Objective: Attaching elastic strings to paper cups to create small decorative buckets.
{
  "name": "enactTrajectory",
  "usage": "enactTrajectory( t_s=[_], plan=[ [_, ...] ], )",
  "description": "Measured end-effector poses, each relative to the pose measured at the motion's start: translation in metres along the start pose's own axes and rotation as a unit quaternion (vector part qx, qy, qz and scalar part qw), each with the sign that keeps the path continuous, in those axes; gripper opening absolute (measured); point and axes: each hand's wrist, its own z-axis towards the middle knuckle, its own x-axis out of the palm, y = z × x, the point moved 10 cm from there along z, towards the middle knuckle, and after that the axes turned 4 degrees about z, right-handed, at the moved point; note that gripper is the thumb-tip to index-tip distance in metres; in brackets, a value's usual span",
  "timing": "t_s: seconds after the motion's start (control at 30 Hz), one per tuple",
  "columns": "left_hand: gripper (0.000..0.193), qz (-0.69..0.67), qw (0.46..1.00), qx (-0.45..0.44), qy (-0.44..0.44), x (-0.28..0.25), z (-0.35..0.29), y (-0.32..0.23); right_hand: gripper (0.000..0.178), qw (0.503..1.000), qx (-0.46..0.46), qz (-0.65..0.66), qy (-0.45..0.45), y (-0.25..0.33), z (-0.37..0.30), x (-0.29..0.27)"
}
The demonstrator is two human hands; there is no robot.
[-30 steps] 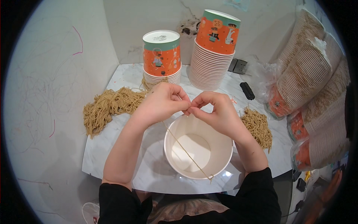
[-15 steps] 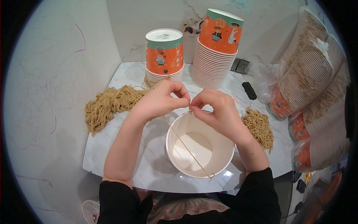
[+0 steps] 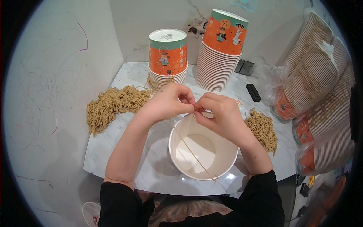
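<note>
A large white paper bucket point(image 3: 227, 159) stands open side up on the table in front of me. One tan string point(image 3: 194, 156) crosses its mouth from the far left to the near rim, where a small knot or loop shows. Over the far rim, the fingertips of my left hand point(image 3: 170, 101) and my right hand point(image 3: 219, 113) meet in a pinch. Both are closed on the string's end at the rim; the fingers cover most of it. Left of my left hand lies a thick bundle of tan strings point(image 3: 113, 106). A smaller bundle point(image 3: 261, 130) rests beyond my right wrist.
Upside-down orange and green paper buckets form a short stack point(image 3: 168, 56) and a taller stack point(image 3: 218, 64) at the back. Plastic-wrapped bucket stacks point(image 3: 314, 79) lean at the right. A black object point(image 3: 253, 92) lies near a wall socket point(image 3: 246, 68). A wall point(image 3: 56, 94) borders the left.
My fingertips have drawn closer together over the far rim, the left hand shifting slightly right and down. The bucket and the string across it stay nearly in place.
</note>
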Motion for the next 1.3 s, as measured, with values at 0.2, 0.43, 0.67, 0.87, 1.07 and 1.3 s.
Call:
enactTrajectory(
  t_s=[0.2, 0.43, 0.67, 0.87, 1.07, 1.3],
  plan=[
    [0.008, -0.057, 0.996, 0.055, -0.046, 0.002, 0.002, -0.014, 0.012, 0.996, 0.041, 0.07, -0.044, -0.009, -0.001, -0.012],
    [0.007, -0.094, 0.979, 0.1, -0.149, 0.001, 0.003, -0.018, 0.012, 0.989, 0.061, 0.112, -0.072, -0.021, 0.0, -0.025],
    [0.014, -0.021, 0.993, 0.029, -0.115, 0.003, 0.011, 0.0, 0.01, 0.995, 0.059, 0.076, -0.018, -0.023, -0.002, -0.012],
    [0.017, 0.001, 0.991, 0.057, -0.123, -0.003, 0.012, 0.003, 0.013, 0.996, 0.066, 0.066, 0.001, -0.027, 0.001, -0.002],
    [0.012, -0.133, 0.978, 0.09, -0.134, 0.004, 0.015, -0.004, 0.01, 0.983, 0.111, 0.142, -0.033, -0.046, 0.0, -0.02],
    [0.013, -0.249, 0.946, 0.157, -0.134, 0.009, 0.011, -0.017, 0.01, 0.969, 0.098, 0.216, -0.075, -0.041, 0.002, -0.036]
  ],
)
